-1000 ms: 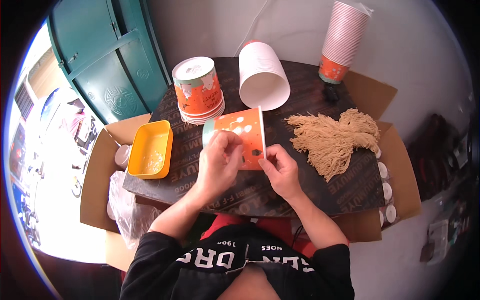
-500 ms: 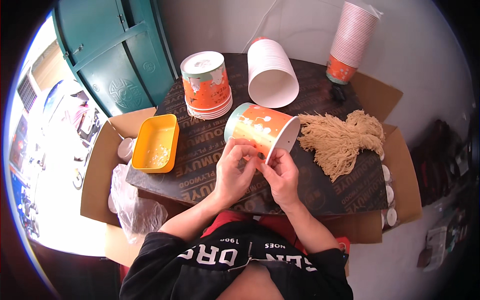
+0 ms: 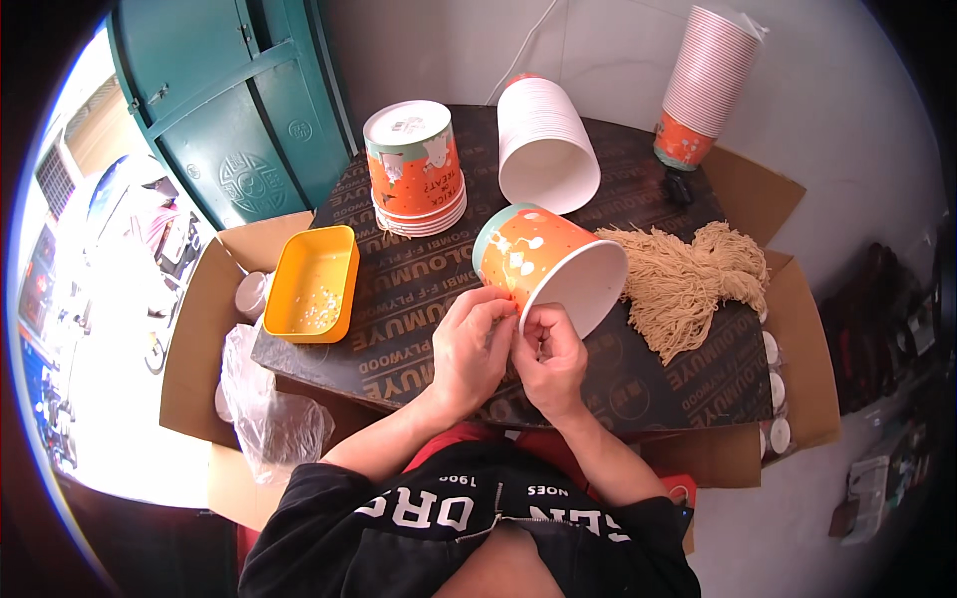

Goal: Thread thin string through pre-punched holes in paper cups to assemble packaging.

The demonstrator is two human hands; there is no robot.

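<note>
An orange paper bucket (image 3: 533, 254) with a mint-green base band and white printed figures lies tilted on its side, its white open mouth facing right. At its near rim my two hands meet. My left hand (image 3: 471, 344) is closed, fingertips pinched against the outer wall; whatever is between them is too small to make out. My right hand (image 3: 551, 359) is closed on the rim, its fingers curled by the mouth. To the right of the bucket lies a bundle of beige cords (image 3: 688, 284).
Behind stand an upside-down stack of orange buckets (image 3: 414, 169) and a white nested stack (image 3: 548, 149) on its side. A yellow tray (image 3: 344, 289) with small white bits sits left. A tall bucket stack (image 3: 703, 85) stands back right. Cardboard boxes (image 3: 189, 369) flank the dark table (image 3: 399, 339).
The bucket has shifted slightly right and turned, so more of its white inside shows. My right hand has moved a little left and down along the rim; both hands stay close together.
</note>
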